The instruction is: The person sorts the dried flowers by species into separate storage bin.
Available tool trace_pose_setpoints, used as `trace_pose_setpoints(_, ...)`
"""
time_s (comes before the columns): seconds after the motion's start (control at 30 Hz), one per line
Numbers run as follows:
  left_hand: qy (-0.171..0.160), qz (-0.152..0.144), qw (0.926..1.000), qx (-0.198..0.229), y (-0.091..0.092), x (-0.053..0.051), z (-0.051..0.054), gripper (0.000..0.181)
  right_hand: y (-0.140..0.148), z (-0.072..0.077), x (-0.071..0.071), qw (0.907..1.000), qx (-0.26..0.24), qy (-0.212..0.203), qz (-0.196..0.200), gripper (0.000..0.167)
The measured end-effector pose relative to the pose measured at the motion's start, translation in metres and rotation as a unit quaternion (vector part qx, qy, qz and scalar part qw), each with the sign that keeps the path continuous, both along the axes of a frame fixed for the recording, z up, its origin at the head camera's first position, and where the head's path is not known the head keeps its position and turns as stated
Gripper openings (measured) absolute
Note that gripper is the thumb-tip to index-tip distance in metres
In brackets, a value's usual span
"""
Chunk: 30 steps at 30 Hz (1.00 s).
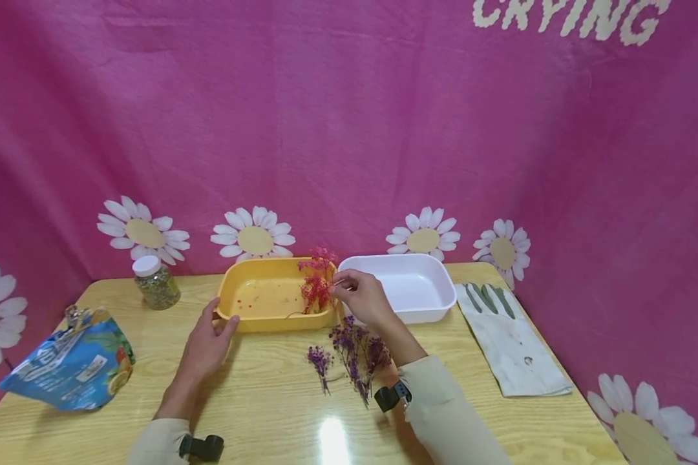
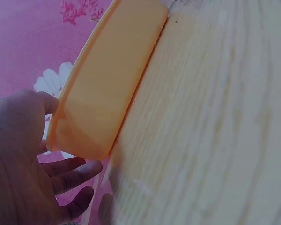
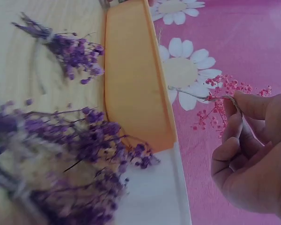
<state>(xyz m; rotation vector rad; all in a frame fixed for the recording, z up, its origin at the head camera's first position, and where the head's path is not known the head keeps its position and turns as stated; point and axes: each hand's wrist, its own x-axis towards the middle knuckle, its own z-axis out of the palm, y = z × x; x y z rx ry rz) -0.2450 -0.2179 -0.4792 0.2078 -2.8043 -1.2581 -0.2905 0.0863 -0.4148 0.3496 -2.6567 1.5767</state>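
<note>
The yellow tray [image 1: 270, 324] has red dried flowers [image 1: 317, 290] at its right end and small red bits on its floor. My left hand [image 1: 206, 342] holds the tray's left end, thumb on the rim; in the left wrist view the hand [image 2: 37, 154] is at the tray corner [image 2: 103, 89]. Over the tray's right end, my right hand [image 1: 363, 298] pinches a thin stem. The right wrist view shows the hand [image 3: 257, 150] with the stem [image 3: 192, 95] between thumb and finger, pink-red blossoms [image 3: 215, 117] behind. Purple dried flowers [image 1: 355, 352] lie on the table in front.
A white tray [image 1: 419, 290] stands right of the yellow one. Farther right, green pieces [image 1: 488, 299] lie on a white cloth [image 1: 514, 355]. A lidded jar [image 1: 157, 284] and a blue bag [image 1: 75, 368] stand at the left. A pink cloth [image 1: 337, 129] hangs behind the table.
</note>
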Motion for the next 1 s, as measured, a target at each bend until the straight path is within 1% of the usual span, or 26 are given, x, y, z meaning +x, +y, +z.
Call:
trace_pose_setpoints(0.13, -0.005, 0.001, 1.0000, 0.001, 0.000, 0.002, 0.001, 0.073, -0.012, 0.005, -0.011, 0.9999, 0.009, -0.006, 0.004, 0.018)
trace_pose_setpoints(0.27, -0.007, 0.003, 1.0000, 0.002, 0.001, 0.002, 0.001, 0.072, -0.023, 0.010, -0.020, 0.9998, -0.001, -0.018, 0.007, 0.016)
trace_pose_setpoints(0.47, -0.012, 0.006, 0.9999, 0.007, 0.001, 0.001, 0.002, 0.073, -0.036, 0.014, -0.027, 0.9991, -0.013, -0.039, 0.005, 0.017)
trace_pose_setpoints(0.6, -0.012, 0.005, 0.9999, 0.008, 0.001, 0.000, 0.002, 0.072, -0.042, 0.012, -0.029, 0.9992, -0.010, -0.039, -0.004, 0.019)
trace_pose_setpoints(0.7, -0.009, 0.005, 0.9999, 0.005, 0.002, 0.000, 0.002, 0.072, -0.043, 0.009, -0.029, 0.9990, 0.027, -0.035, -0.010, 0.020)
trace_pose_setpoints(0.77, -0.009, 0.005, 0.9999, 0.004, 0.002, 0.000, 0.001, 0.072, -0.043, 0.006, -0.029, 0.9978, 0.059, -0.029, -0.013, 0.020)
trace_pose_setpoints(0.83, -0.008, 0.006, 0.9999, 0.003, 0.003, 0.000, 0.001, 0.072, -0.041, 0.004, -0.027, 0.9966, 0.078, -0.025, -0.014, 0.021)
trace_pose_setpoints(0.9, -0.010, 0.007, 0.9999, 0.003, 0.003, 0.000, 0.001, 0.072, -0.039, 0.003, -0.024, 0.9973, 0.070, -0.020, -0.008, 0.020)
trace_pose_setpoints(1.0, -0.005, 0.008, 1.0000, 0.002, 0.002, 0.000, 0.001, 0.072, -0.033, 0.001, -0.020, 0.9990, 0.043, -0.006, 0.002, 0.019)
